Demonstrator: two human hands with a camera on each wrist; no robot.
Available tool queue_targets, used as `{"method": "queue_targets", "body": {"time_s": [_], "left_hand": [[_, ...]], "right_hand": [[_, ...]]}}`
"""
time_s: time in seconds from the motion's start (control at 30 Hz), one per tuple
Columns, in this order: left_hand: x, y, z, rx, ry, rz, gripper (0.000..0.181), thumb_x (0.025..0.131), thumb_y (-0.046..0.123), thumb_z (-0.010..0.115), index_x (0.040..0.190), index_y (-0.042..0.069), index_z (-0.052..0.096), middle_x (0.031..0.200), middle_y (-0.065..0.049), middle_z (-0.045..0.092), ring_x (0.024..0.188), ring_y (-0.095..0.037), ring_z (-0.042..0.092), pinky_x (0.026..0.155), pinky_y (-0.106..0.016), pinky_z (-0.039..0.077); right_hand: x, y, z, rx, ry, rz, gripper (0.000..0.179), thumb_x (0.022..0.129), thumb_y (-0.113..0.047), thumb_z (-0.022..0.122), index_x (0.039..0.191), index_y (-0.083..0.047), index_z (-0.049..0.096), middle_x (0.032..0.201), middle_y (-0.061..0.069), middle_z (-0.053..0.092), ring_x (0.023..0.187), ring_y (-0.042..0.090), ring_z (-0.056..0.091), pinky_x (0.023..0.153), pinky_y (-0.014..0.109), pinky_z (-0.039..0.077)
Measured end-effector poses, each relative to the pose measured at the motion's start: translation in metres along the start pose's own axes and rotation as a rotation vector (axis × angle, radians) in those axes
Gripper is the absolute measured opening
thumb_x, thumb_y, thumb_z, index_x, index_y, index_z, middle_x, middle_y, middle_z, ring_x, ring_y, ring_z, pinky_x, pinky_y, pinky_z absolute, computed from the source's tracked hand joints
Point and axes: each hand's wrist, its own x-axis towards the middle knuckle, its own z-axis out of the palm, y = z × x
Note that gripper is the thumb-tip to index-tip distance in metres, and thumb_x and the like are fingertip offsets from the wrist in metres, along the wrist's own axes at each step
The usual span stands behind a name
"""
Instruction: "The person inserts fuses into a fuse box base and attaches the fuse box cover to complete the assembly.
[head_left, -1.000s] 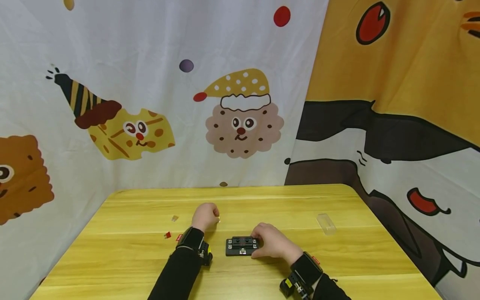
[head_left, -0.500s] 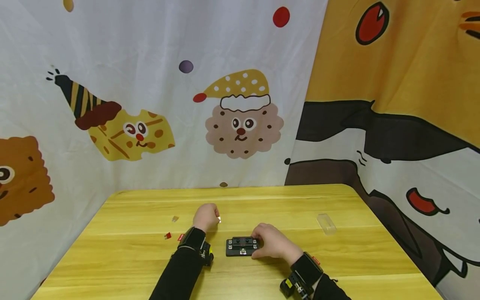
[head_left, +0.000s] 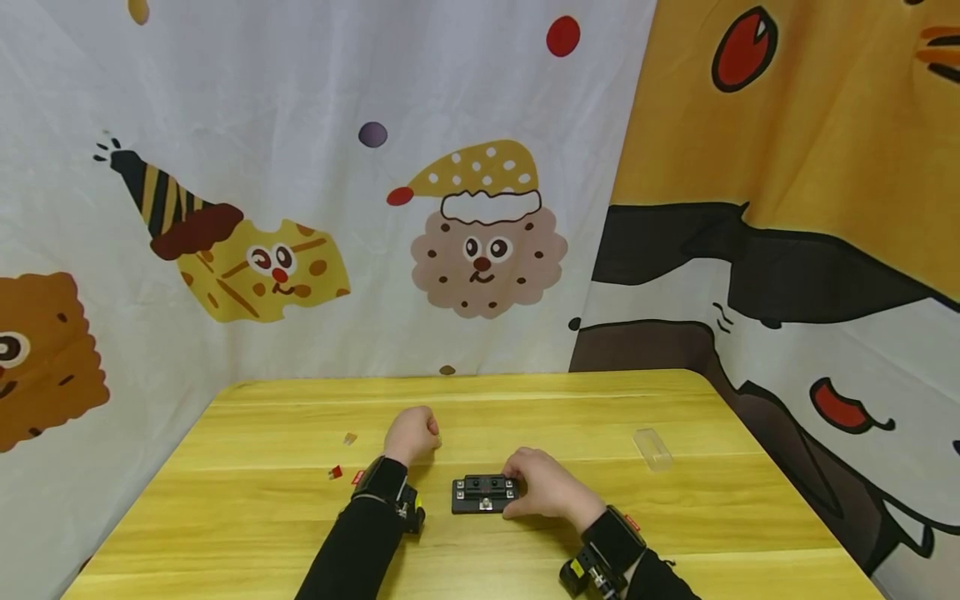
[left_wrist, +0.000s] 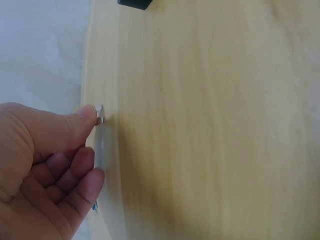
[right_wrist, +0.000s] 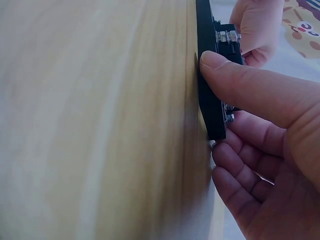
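Note:
My left hand (head_left: 412, 435) is over the table, left of and beyond a black fuse block (head_left: 480, 504). In the left wrist view its thumb and fingers pinch a small blade fuse (left_wrist: 100, 114); two metal prongs stick out and most of its body is hidden. My right hand (head_left: 551, 486) grips the right end of the fuse block, thumb on the near edge and fingers at the far side. The block lies flat, with metal screw terminals on top. Left of my left hand, a red blade fuse (head_left: 335, 472) and a small tan piece (head_left: 350, 437) lie on the table.
A clear plastic cover (head_left: 653, 448) lies on the wooden table (head_left: 240, 533) to the right. Cartoon-printed curtains (head_left: 300, 100) hang behind and beside it. Both wrists wear black straps with cameras.
Between the earlier frames and now, my left hand shifts and turns very slightly, so the glint of the fuse's metal comes and goes. My right hand and the fuse block stay put.

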Motion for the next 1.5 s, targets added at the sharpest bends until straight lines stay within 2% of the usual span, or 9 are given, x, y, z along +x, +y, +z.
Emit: {"method": "queue_targets", "body": {"time_s": [0.17,0.53,0.73,0.93,1.33,1.5], "left_hand": [[-0.003,-0.003,-0.003,-0.099,-0.007,0.001,0.023,0.074,0.002,0.082,0.07,0.009,0.061,0.068,0.001,0.055,0.064,-0.017,0.049,0.067,-0.036,0.044],[-0.006,0.002,-0.006,-0.201,-0.008,0.028,0.018,0.077,0.001,0.081,0.075,0.008,0.064,0.068,0.002,0.057,0.064,-0.015,0.051,0.065,-0.033,0.045],[-0.01,0.014,-0.009,-0.197,-0.005,0.105,0.012,0.079,0.0,0.078,0.076,0.007,0.068,0.07,0.003,0.061,0.065,-0.011,0.054,0.066,-0.032,0.048],[-0.014,0.025,-0.011,-0.227,-0.045,0.141,0.009,0.081,0.0,0.076,0.078,0.005,0.07,0.071,0.003,0.062,0.065,-0.01,0.055,0.065,-0.029,0.048],[-0.025,0.051,-0.013,-0.254,-0.09,0.259,0.012,0.08,0.001,0.078,0.075,0.007,0.069,0.069,0.006,0.061,0.062,-0.005,0.053,0.059,-0.023,0.047],[-0.029,0.06,-0.009,-0.233,-0.101,0.315,0.011,0.079,0.003,0.078,0.075,0.01,0.07,0.069,0.009,0.061,0.062,-0.003,0.054,0.059,-0.023,0.047]], "right_hand": [[0.0,-0.001,0.0,-0.002,-0.002,-0.006,0.044,0.068,-0.029,0.092,0.1,-0.011,0.067,0.096,-0.005,0.057,0.087,0.011,0.052,0.083,0.035,0.047],[0.0,0.0,0.0,-0.005,0.007,-0.011,0.044,0.068,-0.028,0.092,0.099,-0.011,0.067,0.095,-0.005,0.057,0.086,0.011,0.052,0.082,0.034,0.048],[0.0,0.0,0.0,-0.001,0.004,-0.006,0.044,0.068,-0.028,0.092,0.1,-0.011,0.066,0.095,-0.005,0.057,0.086,0.012,0.052,0.082,0.035,0.047],[0.0,0.0,-0.001,0.002,0.008,-0.007,0.044,0.067,-0.027,0.092,0.099,-0.01,0.066,0.095,-0.004,0.057,0.086,0.012,0.052,0.082,0.035,0.047],[0.0,0.001,-0.001,0.016,0.012,-0.036,0.044,0.066,-0.026,0.093,0.096,-0.009,0.065,0.092,-0.004,0.056,0.083,0.012,0.051,0.077,0.032,0.046],[0.0,0.001,-0.001,0.007,0.014,-0.041,0.044,0.066,-0.026,0.093,0.096,-0.01,0.065,0.092,-0.004,0.055,0.082,0.011,0.049,0.077,0.032,0.046]]}}
